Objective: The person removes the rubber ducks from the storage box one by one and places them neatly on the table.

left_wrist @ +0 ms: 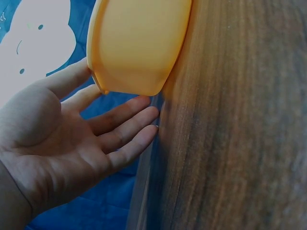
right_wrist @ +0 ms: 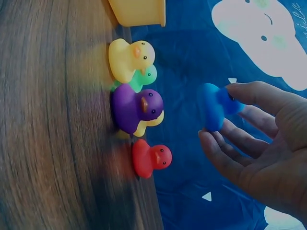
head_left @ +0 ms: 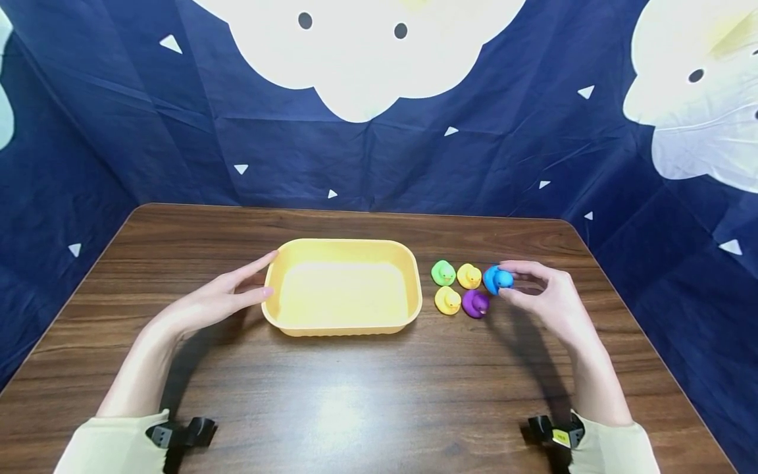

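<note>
Between the thumb and fingers of my right hand (head_left: 551,299) is a blue rubber duck (head_left: 496,280), raised off the table in the right wrist view. Below it in that view sits a red duck (right_wrist: 147,159), which the head view does not show. A purple duck (head_left: 475,303), a green duck (head_left: 443,272) and two yellow ducks, one behind (head_left: 469,276) and one in front (head_left: 447,301), stand close together left of the blue one. My left hand (head_left: 216,297) touches the left end of a yellow plastic tub (head_left: 340,286) with extended thumb and fingers.
The tub stands mid-table, left of the ducks, on a dark wood-grain table (head_left: 331,395). A navy cloth (head_left: 284,151) with white clouds and triangles hangs behind and at the sides. Each wrist wears a black strap mount (head_left: 198,432).
</note>
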Available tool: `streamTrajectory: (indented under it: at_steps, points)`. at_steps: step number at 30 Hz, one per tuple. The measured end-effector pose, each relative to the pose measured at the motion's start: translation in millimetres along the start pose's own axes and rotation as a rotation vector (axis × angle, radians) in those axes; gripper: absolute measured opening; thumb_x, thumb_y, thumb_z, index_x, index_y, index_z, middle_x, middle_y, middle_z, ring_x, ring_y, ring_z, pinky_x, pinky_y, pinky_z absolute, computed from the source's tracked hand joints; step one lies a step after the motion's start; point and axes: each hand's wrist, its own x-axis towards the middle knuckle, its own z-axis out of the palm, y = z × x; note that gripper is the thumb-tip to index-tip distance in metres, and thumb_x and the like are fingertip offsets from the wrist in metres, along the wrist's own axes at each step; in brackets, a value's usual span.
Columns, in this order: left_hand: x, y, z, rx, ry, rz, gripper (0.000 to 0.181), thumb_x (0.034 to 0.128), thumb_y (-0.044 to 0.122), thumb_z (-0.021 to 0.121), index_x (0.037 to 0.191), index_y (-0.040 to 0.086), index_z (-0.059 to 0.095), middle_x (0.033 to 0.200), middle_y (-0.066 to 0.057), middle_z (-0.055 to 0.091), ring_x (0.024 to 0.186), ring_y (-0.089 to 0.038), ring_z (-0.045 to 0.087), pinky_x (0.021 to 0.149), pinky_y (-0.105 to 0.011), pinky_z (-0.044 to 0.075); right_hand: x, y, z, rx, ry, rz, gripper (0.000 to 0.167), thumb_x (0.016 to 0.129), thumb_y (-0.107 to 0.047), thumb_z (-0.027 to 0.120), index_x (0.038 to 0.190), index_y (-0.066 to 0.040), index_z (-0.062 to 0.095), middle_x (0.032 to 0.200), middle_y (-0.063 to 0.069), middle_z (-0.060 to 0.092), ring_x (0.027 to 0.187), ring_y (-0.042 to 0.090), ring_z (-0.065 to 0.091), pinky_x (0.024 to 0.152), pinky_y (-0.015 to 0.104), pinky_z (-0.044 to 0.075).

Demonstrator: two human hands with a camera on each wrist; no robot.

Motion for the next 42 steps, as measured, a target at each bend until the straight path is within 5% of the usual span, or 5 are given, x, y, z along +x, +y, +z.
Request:
streamTrajectory:
  at_steps: [11,20,28,42]
  points:
    - [-1.1,-0.3,0.8,-0.004,0.000,-0.001,0.073,0.1064,0.041,0.055,0.166,0.035,0.014,0.165,-0.014,0.038,0.145,-0.035,0.045,0.112,-0.055,0.038,-3.1,4.5,-8.2,-0.067,-0.072,0.050,0.039,0.088,-0.016,0.083,0.124,-0.006,0.073,0.120,0.006,0.075,0.096,-0.006,0.069,0.079,0.016,0.056]
    - [-0.3,-0.1,0.5,-0.017,-0.004,-0.008,0.073,0.1062,0.041,0.055,0.166,0.035,0.014,0.167,-0.012,0.035,0.147,-0.037,0.043,0.113,-0.058,0.037,-3.9,11.7,-14.5,-0.063,-0.101,0.092,0.039,0.088,-0.018,0.083,0.123,-0.004,0.072,0.112,-0.019,0.071,0.094,-0.004,0.071,0.078,0.017,0.057]
    - [-0.1,0.1,-0.3,-0.002,0.000,-0.006,0.073,0.1064,0.041,0.055,0.166,0.032,0.014,0.166,-0.014,0.036,0.145,-0.037,0.044,0.112,-0.057,0.038,-2.7,18.8,-20.2,-0.112,-0.149,0.136,0.042,0.089,-0.025,0.082,0.125,-0.006,0.072,0.122,0.012,0.074,0.096,-0.001,0.070,0.079,0.017,0.056]
    - [0.1,0.0,-1.3,0.001,-0.001,-0.014,0.074,0.1062,0.042,0.055,0.166,0.032,0.014,0.163,-0.016,0.040,0.145,-0.037,0.044,0.112,-0.057,0.038,-1.6,33.2,-20.4,-0.092,-0.206,0.139,0.041,0.090,-0.021,0.081,0.126,-0.004,0.072,0.125,0.019,0.073,0.100,-0.004,0.068,0.081,0.014,0.053]
